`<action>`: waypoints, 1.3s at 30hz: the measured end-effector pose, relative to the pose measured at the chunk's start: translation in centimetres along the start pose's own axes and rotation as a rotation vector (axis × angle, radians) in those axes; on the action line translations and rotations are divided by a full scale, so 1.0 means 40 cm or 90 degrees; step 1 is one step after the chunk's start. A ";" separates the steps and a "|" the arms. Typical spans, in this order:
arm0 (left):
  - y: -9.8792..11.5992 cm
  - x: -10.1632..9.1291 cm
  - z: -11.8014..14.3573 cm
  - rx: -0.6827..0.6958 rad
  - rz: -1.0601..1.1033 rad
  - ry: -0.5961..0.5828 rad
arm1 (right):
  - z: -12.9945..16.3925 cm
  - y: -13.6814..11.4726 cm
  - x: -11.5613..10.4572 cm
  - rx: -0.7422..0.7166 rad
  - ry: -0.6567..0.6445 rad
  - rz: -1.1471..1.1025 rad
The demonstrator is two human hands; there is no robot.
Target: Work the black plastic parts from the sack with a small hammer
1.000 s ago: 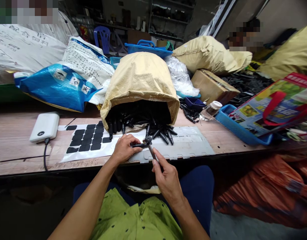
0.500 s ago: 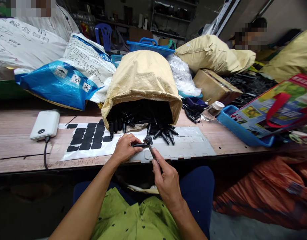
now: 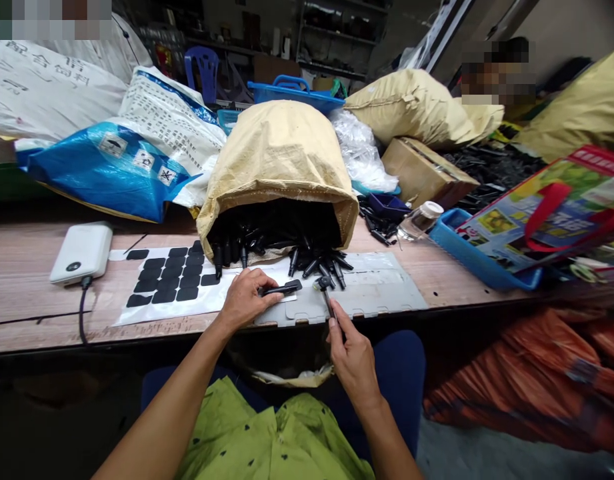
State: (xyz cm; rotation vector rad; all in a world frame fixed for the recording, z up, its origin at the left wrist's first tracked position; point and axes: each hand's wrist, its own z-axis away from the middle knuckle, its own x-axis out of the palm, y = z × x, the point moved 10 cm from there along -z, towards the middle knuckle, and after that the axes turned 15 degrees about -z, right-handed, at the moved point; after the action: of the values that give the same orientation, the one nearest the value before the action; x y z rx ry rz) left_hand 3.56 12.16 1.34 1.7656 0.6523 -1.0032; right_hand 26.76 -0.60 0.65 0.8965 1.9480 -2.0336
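My left hand (image 3: pixel 244 297) is closed on a slim black tube-like piece (image 3: pixel 281 289), held flat above the board near the table's front edge. My right hand (image 3: pixel 353 353) grips the dark handle of a small hammer (image 3: pixel 325 292); its head is to the right of the piece and apart from it. Behind both hands a tan sack (image 3: pixel 281 147) lies on its side, mouth towards me, full of similar black pieces (image 3: pixel 331 265) that spill out in front. Left of my left hand is a white sheet (image 3: pixel 124 312) bearing rows of black rounded pads (image 3: pixel 167 284).
A grey board (image 3: pixel 391 287) lies under the work area. At left stands a white power bank (image 3: pixel 81 252) with a black cable. On the right are a clear bottle (image 3: pixel 417 223) and a blue basket (image 3: pixel 487 257) with a colourful bag (image 3: pixel 551 213). Another person (image 3: pixel 497 70) is at the back right.
The hammer head has moved right, off the black piece it was over, along with my right hand. My left hand still holds the piece. The whole view has shifted slightly.
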 end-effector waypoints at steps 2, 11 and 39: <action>0.004 -0.004 -0.001 0.011 0.003 0.004 | -0.004 0.020 0.007 0.005 0.003 -0.023; 0.210 -0.003 0.153 0.149 0.204 -0.241 | -0.019 0.016 0.010 -0.013 0.002 -0.031; 0.063 0.024 -0.131 -0.179 -0.126 0.054 | -0.017 0.016 0.009 -0.047 0.019 -0.013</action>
State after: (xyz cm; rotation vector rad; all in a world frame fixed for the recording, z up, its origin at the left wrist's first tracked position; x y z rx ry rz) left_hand 7.79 16.01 2.74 1.5238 0.9872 -0.9209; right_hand 27.01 0.07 -0.04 0.8986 2.0417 -1.9554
